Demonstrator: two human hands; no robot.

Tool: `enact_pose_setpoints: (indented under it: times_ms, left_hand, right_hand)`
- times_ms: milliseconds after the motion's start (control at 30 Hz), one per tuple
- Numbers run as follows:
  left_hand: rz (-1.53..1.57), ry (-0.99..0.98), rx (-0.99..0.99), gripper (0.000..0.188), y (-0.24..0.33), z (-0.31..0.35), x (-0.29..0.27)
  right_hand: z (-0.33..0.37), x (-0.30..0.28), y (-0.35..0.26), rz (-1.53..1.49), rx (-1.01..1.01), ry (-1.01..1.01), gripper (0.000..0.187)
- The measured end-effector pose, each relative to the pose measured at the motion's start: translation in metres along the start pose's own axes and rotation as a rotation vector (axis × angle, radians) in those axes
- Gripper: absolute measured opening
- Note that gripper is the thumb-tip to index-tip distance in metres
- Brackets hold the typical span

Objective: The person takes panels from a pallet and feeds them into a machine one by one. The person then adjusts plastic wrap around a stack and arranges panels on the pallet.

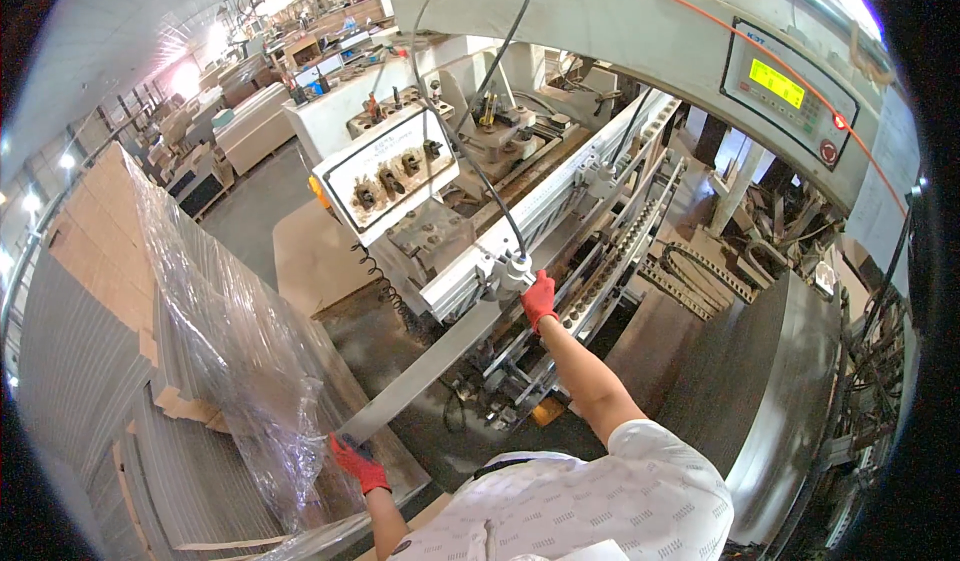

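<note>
A long, narrow grey board [425, 369] runs from lower left up into a machine, its far end under a metal pressing clamp [513, 275]. My left hand [360, 466], in a red glove, grips the board's near end, fingers curled around its edge. Arm stretched forward, my right hand [540, 301] wears a red glove too. It is closed beside the clamp, close to the board's right edge. Its fingertips are partly hidden, so what they hold cannot be made out. The clamp is mounted on a pale metal rail [475, 261].
Plastic film [235, 331] drapes over stacked panels at left. More grey panels [770, 381] are stacked at right. A control panel [785, 91] with a lit yellow screen tops the machine. A box with knobs [390, 173] and a coiled cable [378, 286] sit left of the rail.
</note>
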State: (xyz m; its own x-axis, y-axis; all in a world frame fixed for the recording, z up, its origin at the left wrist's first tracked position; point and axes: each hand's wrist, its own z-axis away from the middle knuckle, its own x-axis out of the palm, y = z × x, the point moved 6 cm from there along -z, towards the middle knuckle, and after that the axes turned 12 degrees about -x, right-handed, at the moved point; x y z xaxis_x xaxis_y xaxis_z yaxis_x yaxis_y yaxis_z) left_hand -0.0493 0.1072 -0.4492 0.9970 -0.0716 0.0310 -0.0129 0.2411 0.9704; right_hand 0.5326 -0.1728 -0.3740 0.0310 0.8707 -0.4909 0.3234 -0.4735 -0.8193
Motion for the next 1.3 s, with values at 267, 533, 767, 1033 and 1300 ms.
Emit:
enact_pose_setpoints:
  times_ms: [267, 533, 767, 1033, 1300]
  left_hand:
    - [0.119, 0.025, 0.016, 0.046, -0.019, -0.002, -0.003]
    - [0.001, 0.047, 0.057, 0.048, 0.015, 0.025, 0.010]
    - [-0.035, 0.008, 0.021, 0.051, 0.060, 0.056, 0.028]
    - [0.140, -0.917, -0.023, 0.037, 0.272, 0.235, 0.152]
    - [0.310, -2.342, -0.107, 0.031, 0.396, 0.423, 0.228]
  right_hand:
    - [0.000, -0.018, -0.001, 0.020, -0.156, -0.074, 0.032]
    - [-0.008, -0.004, 0.027, -0.068, -0.199, -0.181, 0.026]
    - [-0.013, -0.057, 0.034, -0.459, 0.001, -0.172, 0.044]
    - [0.074, -0.227, -0.243, -0.132, -0.727, -0.484, 0.049]
    - [0.167, -0.322, -0.416, 0.168, -1.258, -0.215, 0.040]
